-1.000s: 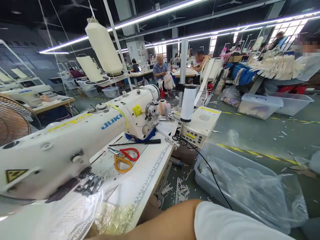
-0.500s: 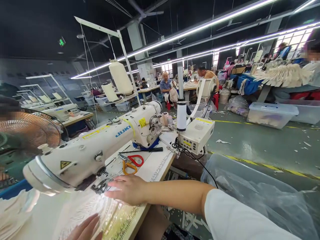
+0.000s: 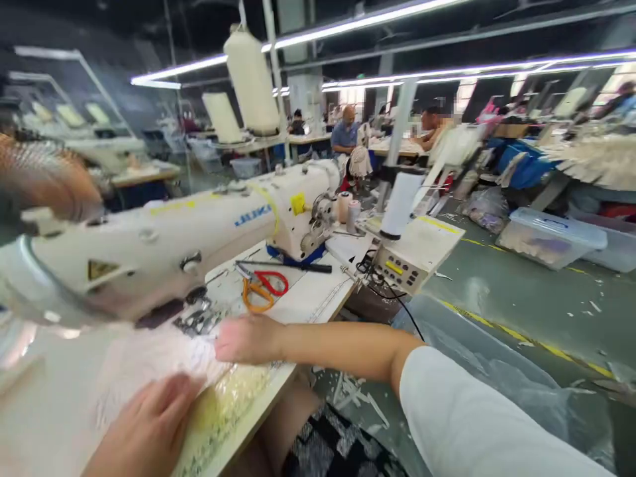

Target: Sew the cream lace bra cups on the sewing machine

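Observation:
A white JUKI sewing machine (image 3: 238,218) stretches across the table, its head end at the left. Pale, gathered-looking fabric (image 3: 149,364) lies under and in front of the needle area. At the fabric's right edge, beside the presser foot (image 3: 196,318), my right hand (image 3: 251,339) has its fingers curled closed on the fabric; the fingertips are blurred. Nearer to me, my left hand (image 3: 154,414) rests palm down on the fabric, fingers lying fairly flat. Scissors (image 3: 261,290) with red and orange handles lie behind my right hand, next to a dark thin tool (image 3: 308,267).
A control box (image 3: 412,255) and a white thread spool (image 3: 401,205) stand at the table's right end. Large thread cones (image 3: 251,83) rise behind the machine. A clear plastic bin (image 3: 477,358) sits on the floor at my right. Other people work farther back.
The view has tilted down and shifted. My right hand's fingers have gone from spread flat to curled in. More of my left hand shows, on the fabric.

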Motion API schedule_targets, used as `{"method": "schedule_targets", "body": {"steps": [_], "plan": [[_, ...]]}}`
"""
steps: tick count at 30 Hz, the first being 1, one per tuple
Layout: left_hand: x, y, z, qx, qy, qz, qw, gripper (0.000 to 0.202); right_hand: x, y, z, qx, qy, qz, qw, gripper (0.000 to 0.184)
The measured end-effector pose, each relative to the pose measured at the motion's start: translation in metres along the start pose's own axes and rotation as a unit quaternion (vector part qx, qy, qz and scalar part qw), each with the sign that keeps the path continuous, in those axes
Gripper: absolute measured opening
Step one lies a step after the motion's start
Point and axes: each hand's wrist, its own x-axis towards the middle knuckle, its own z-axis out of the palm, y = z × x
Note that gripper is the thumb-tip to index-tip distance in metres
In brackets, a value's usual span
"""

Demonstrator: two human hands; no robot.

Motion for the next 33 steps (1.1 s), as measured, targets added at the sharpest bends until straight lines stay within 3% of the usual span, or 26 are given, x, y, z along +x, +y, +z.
{"method": "schedule_targets", "body": {"steps": [3,5,6,10,13,20,33], "plan": [[0.000,0.020,-0.009,-0.031,-0.053,-0.003,0.998,0.041,-0.017,0.003,0.010,0.050,-0.059,0.024,0.997,0.057],[0.004,0.021,-0.003,-0.069,-0.055,0.013,0.996,0.047,-0.022,0.012,0.013,0.063,-0.102,0.023,0.993,0.024],[0.004,0.019,0.002,-0.076,-0.039,0.019,0.996,0.049,-0.023,0.018,0.014,-0.006,-0.100,-0.007,0.995,0.019],[-0.001,0.014,0.016,-0.082,0.023,0.046,0.995,0.046,-0.030,0.028,0.015,-0.152,-0.076,-0.143,0.975,0.026],[-0.004,0.009,0.016,-0.059,0.073,0.069,0.993,0.041,-0.034,0.025,0.018,-0.197,-0.035,-0.189,0.961,0.028],[0.006,-0.013,0.018,-0.059,0.076,0.103,0.990,0.041,-0.029,0.019,0.025,-0.228,0.037,-0.214,0.949,0.023],[0.020,-0.042,0.027,-0.075,0.095,0.145,0.982,0.032,-0.029,0.013,0.026,-0.235,0.054,-0.200,0.950,0.026]]}}
